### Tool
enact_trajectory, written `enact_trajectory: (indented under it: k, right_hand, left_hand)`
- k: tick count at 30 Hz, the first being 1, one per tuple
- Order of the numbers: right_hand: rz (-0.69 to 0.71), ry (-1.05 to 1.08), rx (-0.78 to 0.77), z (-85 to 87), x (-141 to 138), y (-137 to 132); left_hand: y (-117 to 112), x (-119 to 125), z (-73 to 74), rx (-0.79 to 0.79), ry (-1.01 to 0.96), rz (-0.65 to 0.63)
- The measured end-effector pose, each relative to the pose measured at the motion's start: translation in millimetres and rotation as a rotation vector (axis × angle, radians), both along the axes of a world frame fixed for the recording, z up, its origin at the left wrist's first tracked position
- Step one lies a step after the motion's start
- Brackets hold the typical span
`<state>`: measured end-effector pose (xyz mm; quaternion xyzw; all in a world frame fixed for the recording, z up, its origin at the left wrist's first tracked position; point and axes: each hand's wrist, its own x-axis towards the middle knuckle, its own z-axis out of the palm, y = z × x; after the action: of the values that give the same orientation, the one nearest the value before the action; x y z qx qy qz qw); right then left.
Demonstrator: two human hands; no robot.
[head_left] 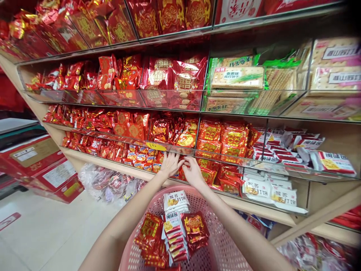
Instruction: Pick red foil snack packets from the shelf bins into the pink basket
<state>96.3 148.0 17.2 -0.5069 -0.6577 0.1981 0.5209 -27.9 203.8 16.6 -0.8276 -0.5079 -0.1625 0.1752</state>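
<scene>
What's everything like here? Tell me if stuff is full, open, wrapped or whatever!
Pink basket: open on top, partly filled
Red packets in the basket: wrapped, piled up
White packet in the basket: wrapped
Green-edged crackers: wrapped, on a shelf
Yellow tag: on the shelf front
Left hand: fingers stretched out
Right hand: fingers bent

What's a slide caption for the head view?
Left hand and right hand at a snack shelf, a pink basket of packets below.
</scene>
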Motion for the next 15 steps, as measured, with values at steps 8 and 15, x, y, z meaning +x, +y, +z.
enact_trajectory:
  k: [8,15]
  right_hand:
    - [-0.061,-0.121,-0.128,-15.1,-15,23]
    - [-0.041,-0.211,-0.171,-8.1,-9,33]
  left_hand:
    - [-8,-9,-3.8,0.037,-0.026,-0.046]
    - [-16,-13,-5.8,0.033,-0.039,-0.092]
